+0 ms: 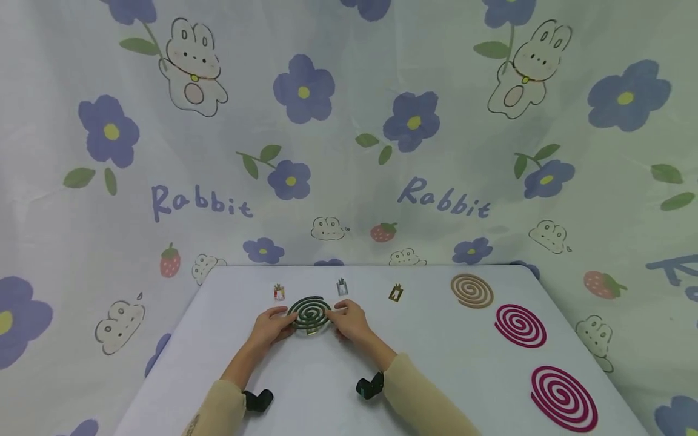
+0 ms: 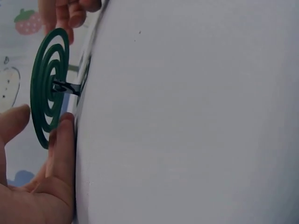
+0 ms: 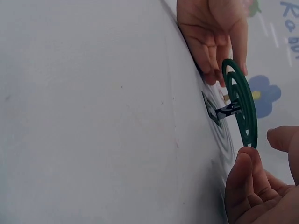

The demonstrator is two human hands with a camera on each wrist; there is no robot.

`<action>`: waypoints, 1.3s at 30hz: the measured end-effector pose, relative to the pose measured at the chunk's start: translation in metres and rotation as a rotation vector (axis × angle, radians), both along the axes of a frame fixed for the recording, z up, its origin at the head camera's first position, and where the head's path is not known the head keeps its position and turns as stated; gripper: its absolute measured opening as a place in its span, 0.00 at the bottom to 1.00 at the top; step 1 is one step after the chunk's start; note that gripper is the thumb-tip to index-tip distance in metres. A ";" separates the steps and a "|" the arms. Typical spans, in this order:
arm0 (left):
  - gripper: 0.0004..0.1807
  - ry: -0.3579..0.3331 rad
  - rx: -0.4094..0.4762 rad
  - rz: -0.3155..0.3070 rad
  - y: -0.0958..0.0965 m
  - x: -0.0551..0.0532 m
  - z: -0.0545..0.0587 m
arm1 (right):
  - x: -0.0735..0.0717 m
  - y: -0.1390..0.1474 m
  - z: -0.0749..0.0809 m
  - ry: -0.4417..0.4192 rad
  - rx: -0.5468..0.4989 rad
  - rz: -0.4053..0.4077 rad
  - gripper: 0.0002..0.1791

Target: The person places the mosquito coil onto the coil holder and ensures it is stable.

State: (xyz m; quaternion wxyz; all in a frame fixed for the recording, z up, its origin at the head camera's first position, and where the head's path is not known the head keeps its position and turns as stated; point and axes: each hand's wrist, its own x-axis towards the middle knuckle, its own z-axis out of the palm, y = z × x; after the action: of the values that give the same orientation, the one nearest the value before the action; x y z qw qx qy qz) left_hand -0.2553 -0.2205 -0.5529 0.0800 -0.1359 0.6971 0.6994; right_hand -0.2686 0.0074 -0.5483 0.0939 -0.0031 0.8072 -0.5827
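Note:
A green mosquito coil (image 1: pixel 311 313) lies nearly level between both hands, over a small metal coil stand (image 1: pixel 312 331). In the right wrist view the upright prong of that stand (image 3: pixel 227 110) reaches the coil's centre. My left hand (image 1: pixel 269 327) holds the coil's left rim, thumb on top and fingers below. On the opposite rim, my right hand (image 1: pixel 351 320) has its fingertips under the edge; its thumb (image 3: pixel 280 138) shows slightly off the coil in the right wrist view. The backs of the fingers stay close to the white tabletop.
Three more small metal stands lie along the back: one patterned (image 1: pixel 279 292), one silver (image 1: pixel 342 286), one bronze-coloured (image 1: pixel 395 293). To the right are a tan coil (image 1: pixel 472 290) and two magenta coils, one farther (image 1: pixel 520 326) and one nearer (image 1: pixel 564 398). A rabbit-print curtain (image 1: pixel 349 151) hangs behind.

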 end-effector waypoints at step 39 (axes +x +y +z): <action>0.19 0.123 -0.102 -0.242 0.036 0.057 0.024 | 0.018 0.151 0.025 0.185 0.101 -0.091 0.06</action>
State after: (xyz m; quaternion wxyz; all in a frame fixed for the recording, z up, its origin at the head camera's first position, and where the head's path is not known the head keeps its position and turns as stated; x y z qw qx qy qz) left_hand -0.1983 -0.1848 -0.5292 0.1138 -0.0113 0.7467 0.6553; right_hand -0.2510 0.1580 -0.5228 -0.0077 -0.0152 0.8402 -0.5420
